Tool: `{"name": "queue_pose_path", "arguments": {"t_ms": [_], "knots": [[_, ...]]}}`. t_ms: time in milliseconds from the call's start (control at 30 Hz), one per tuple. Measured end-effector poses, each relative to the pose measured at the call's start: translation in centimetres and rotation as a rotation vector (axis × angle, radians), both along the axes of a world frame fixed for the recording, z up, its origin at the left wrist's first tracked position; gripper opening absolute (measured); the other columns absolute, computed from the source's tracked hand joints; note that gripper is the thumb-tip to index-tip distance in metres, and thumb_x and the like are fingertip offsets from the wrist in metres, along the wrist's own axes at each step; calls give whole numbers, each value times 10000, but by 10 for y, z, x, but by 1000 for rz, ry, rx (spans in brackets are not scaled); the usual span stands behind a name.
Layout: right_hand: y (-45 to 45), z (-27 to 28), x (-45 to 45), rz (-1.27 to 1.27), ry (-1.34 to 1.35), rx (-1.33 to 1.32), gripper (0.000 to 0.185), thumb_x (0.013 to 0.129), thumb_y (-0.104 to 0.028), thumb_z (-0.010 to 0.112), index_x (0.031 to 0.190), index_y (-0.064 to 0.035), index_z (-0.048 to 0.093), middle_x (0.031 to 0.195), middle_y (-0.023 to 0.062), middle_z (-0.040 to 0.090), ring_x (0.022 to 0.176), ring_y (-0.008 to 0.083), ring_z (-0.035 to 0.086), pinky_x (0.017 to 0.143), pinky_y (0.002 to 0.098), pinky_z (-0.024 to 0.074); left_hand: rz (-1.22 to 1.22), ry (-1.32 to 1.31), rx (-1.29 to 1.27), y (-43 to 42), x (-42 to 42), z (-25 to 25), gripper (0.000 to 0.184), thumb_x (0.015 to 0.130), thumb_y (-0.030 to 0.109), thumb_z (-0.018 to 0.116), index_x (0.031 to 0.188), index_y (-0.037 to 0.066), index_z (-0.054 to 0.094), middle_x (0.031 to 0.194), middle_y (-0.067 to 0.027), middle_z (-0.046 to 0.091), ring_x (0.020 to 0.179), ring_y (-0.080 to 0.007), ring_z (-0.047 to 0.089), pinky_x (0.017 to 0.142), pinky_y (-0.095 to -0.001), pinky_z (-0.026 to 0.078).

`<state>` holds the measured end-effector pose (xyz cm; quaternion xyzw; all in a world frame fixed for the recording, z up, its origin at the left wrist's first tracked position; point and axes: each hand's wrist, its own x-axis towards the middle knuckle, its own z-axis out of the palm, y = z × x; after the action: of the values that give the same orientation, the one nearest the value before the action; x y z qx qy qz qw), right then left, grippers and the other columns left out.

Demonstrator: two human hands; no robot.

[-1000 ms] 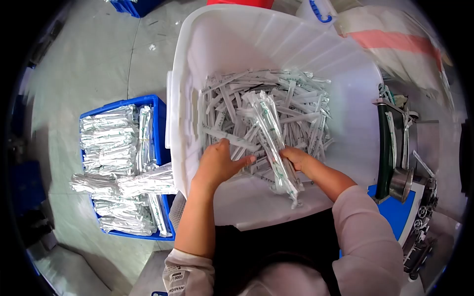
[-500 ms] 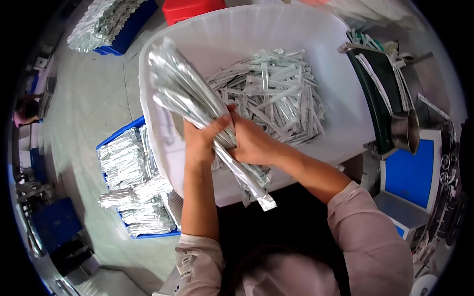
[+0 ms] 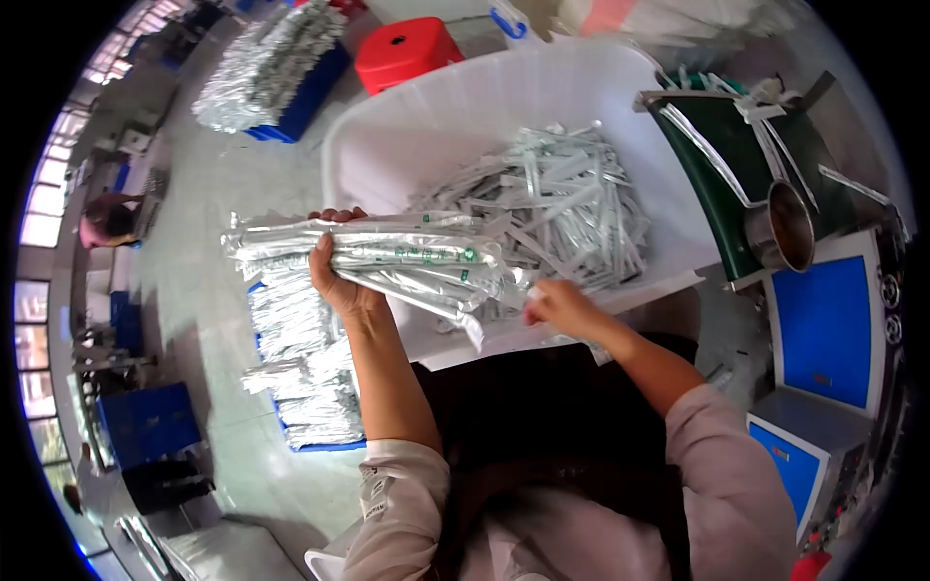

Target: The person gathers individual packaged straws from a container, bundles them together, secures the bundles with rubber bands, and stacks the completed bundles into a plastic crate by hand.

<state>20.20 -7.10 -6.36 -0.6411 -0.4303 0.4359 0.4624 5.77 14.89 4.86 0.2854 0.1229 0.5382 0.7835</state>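
My left hand (image 3: pixel 339 276) is wrapped round a bundle of long, thin silver foil packets (image 3: pixel 417 254) with green print, held level over the near left side of a white tub (image 3: pixel 426 111). At the bundle's right end is my right hand (image 3: pixel 564 308), its fingers curled in and slightly blurred. Whatever those fingers pinch is too small and smeared to name. Inside the tub lies a heap of loose silver-white packets (image 3: pixel 572 203). Below and left of the bundle, more packets (image 3: pixel 305 339) lie stacked in a blue crate (image 3: pixel 325 447).
Another blue crate (image 3: pixel 310 97) piled with packets stands at the far left, beside a red stool (image 3: pixel 407 50). On the right are a green conveyor belt (image 3: pixel 702 160), a metal cup (image 3: pixel 780 228) and a blue-panelled machine (image 3: pixel 821 329). A person (image 3: pixel 108 221) is at far left.
The bundle has turned from steeply slanted to level and shifted left. My right hand has left the bundle's middle for its right end. The head view has shifted too.
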Motion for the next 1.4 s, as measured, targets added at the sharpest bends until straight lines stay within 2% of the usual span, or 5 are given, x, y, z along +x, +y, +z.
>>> {"name": "queue_pose_path", "arguments": {"t_ms": [167,367,633,900,1400], "knots": [[19,101,-12,-379,276,155,161,903,-149,409,913,-5,479,653,27,548,430,61,437,358,207,358,-229,338,-90,-40,-37,25,356,562,178,562,855,-17,512,787,-137,537,711,-209,554,655,-291,499],[5,107,-102,-342,-793,366,323,734,-27,542,1040,56,480,1006,184,493,960,326,456,818,433,379,-499,287,-230,-141,-40,11,608,593,58,556,1178,-57,437,1137,-152,518,1025,-238,520,884,-303,423],[-59,101,-109,185,44,146,1162,587,-382,782,1335,39,-1,1307,218,267,1223,291,296,996,370,261,-479,444,-413,-174,-77,-19,367,640,45,602,986,-38,514,894,-127,566,862,-248,563,780,-361,481],[-60,87,-114,200,895,-275,302,652,-95,719,906,-4,582,811,24,601,777,128,560,740,268,436,-786,49,-234,-144,-55,-18,877,564,146,700,1303,37,241,971,-174,552,856,-299,564,829,-428,436],[146,-160,13,173,36,-866,506,773,-391,605,981,66,541,903,146,597,791,215,590,754,323,468,-501,-157,-540,-39,-72,-89,507,566,116,640,1022,72,425,660,-2,446,551,-136,445,647,-301,413]]}}
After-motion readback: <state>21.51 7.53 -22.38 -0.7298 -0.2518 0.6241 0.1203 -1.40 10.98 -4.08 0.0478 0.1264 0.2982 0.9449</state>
